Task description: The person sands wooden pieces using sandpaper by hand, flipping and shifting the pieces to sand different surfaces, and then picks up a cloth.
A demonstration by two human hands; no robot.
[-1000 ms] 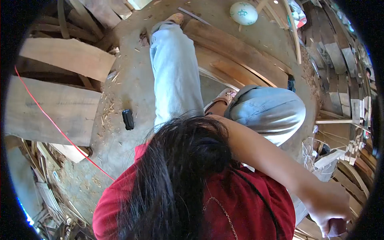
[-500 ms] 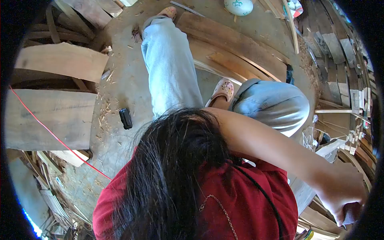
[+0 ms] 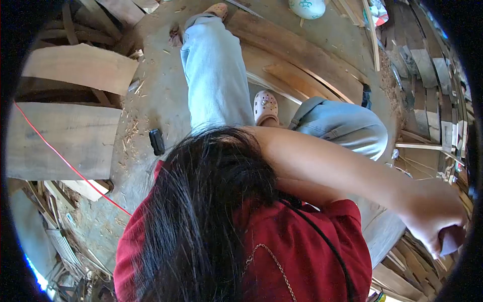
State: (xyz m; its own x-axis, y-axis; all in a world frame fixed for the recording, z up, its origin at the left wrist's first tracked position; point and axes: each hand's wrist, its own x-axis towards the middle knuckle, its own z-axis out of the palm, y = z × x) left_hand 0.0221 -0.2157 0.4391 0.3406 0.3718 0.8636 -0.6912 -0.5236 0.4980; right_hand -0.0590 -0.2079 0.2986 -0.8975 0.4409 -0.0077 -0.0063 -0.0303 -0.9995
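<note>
My left hand [image 3: 435, 214] reaches across to the lower right, near the edge of the view. Its fingers are wrapped round a dark, rounded object [image 3: 451, 239], of which only one end shows. Stacked wood pieces lie beyond and below this hand. My right hand is hidden, and only a little of that arm shows by the red sleeve [image 3: 347, 209]. Dark hair and a red shirt [image 3: 302, 246] fill the lower middle. Between the hair and the wood at left, a small black case [image 3: 156, 142] lies on the floor.
Long brown planks [image 3: 297, 45] lie past my legs, near a pale round object [image 3: 307, 8] with green marks. Large boards [image 3: 63, 141] stand at left, with a red cord [image 3: 65, 158] across them. Curved wood strips [image 3: 422, 65] are piled at right. Shavings litter the floor.
My left hand has moved right and slightly up with the dark object. The view has shifted a little, and the foot of the bent leg shows more fully.
</note>
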